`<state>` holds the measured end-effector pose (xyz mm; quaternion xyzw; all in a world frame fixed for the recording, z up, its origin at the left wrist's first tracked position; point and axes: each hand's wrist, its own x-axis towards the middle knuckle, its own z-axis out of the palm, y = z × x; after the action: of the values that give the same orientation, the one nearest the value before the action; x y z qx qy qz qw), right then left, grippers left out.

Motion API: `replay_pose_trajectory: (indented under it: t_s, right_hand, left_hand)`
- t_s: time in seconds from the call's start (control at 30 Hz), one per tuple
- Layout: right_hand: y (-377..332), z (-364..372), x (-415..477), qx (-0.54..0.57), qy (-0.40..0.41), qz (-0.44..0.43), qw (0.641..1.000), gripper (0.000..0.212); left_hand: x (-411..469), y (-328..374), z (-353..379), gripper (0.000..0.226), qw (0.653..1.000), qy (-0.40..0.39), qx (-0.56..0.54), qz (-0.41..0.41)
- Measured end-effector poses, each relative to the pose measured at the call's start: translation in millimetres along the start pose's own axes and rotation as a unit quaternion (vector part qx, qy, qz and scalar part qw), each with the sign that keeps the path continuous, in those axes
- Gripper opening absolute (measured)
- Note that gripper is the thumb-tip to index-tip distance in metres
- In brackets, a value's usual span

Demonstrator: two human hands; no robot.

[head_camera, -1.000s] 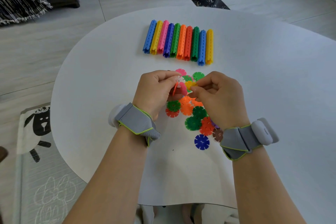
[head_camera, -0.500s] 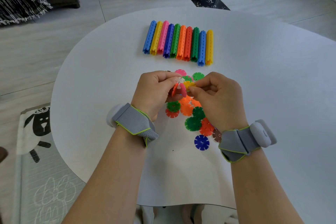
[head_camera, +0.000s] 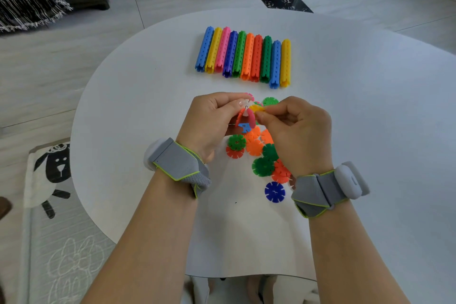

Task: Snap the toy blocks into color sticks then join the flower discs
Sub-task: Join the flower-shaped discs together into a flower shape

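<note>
If the yellow disc pinched by the right hand is skewed, the cluster at its 8 o'clock, gripped by the left hand, could be unsnapped

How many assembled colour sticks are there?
10, in one row at the table's far side, left to right: blue, yellow, pink, dark blue, green, orange, red, green, blue, yellow. None seems hidden.

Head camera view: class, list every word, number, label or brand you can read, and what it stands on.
No readable text anywhere. The ribbed plastic colour sticks, plastic flower discs, grey fabric wristbands and round white table show no print; the pale floor mat bears only a sheep drawing.
</note>
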<state>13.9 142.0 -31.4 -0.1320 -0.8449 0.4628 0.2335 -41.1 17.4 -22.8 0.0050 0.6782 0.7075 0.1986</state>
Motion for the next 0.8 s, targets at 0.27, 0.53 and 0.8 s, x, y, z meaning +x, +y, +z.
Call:
replay_pose_trajectory:
  t_s: [0.27,0.53,0.8]
  right_hand:
    - [7,-9,5,-0.147,-0.071,0.005,0.987,0.018]
    - [9,-23,5,-0.289,-0.194,0.102,0.932,0.035]
    - [8,-19,11,-0.214,-0.165,0.091,0.958,0.015]
  left_hand:
    - [3,-8,4,0.016,0.999,0.029,0.02,0.02]
    - [5,-11,3,0.014,0.999,0.004,0.024,0.036]
    - [5,-12,8,0.012,1.0,-0.01,0.012,0.02]
